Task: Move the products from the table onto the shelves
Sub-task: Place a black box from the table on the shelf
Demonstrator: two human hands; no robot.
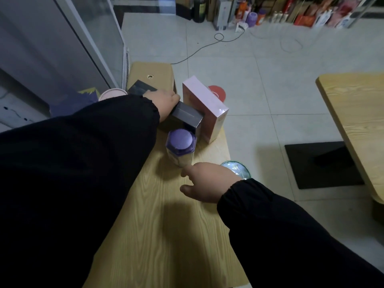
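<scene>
On the wooden table (166, 235) stand a pink box (204, 107), a grey-purple box (188, 117) and a purple-lidded jar (180, 148). My left hand (164, 103) grips the far end of the grey-purple box; its fingers are hidden behind the box. My right hand (205, 181) hovers just right of the jar's base, index finger touching or almost touching it, fingers loosely spread. A green-lidded round tin (239, 169) shows partly behind my right hand. A black box (141, 88) and a pink round lid (112, 94) lie beyond my left arm.
A red round lid (218, 92) peeks out behind the pink box. A glass-door cabinet (72, 48) stands at the left. Shelves with bottles and boxes (291, 13) line the far wall. A second table (357, 121) stands at the right, a cable (207, 46) on the floor.
</scene>
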